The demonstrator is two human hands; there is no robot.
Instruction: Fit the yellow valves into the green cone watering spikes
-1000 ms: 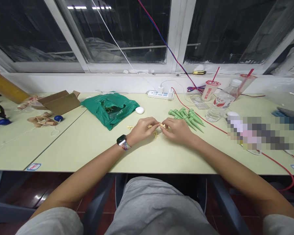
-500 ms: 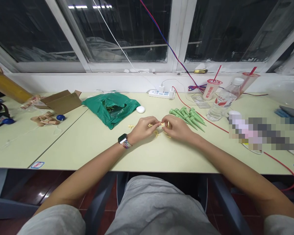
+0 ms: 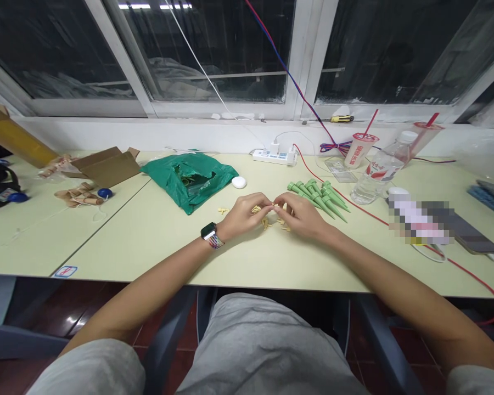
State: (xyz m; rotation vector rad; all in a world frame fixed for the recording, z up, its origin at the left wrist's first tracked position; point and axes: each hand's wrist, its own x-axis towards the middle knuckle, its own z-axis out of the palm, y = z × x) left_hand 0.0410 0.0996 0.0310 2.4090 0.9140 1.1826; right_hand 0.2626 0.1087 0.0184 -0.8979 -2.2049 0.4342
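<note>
My left hand (image 3: 247,215), with a watch (image 3: 208,231) on its wrist, is closed in a pinch on a small yellow plastic piece (image 3: 275,205). Thumb and fingers of my right hand (image 3: 302,215) close on the same piece from the other side, and the fingertips almost meet. Its exact shape is too small to make out. Under and around both hands lie several loose yellow pieces (image 3: 265,224), partly hidden by the fingers. One more yellow piece (image 3: 223,210) rests left of my left hand. Just beyond my right hand is a pile of green plastic spikes (image 3: 319,196).
A torn green plastic bag (image 3: 168,178) and a white oval case (image 3: 239,182) lie behind my left hand. At the right stand a water bottle (image 3: 376,173) and a drink cup (image 3: 361,150). A red cable (image 3: 370,217) crosses the table near a phone (image 3: 471,233).
The fingertips of my two hands have come closer together at the small yellow piece. The whole view has shifted slightly; the other things lie as before.
</note>
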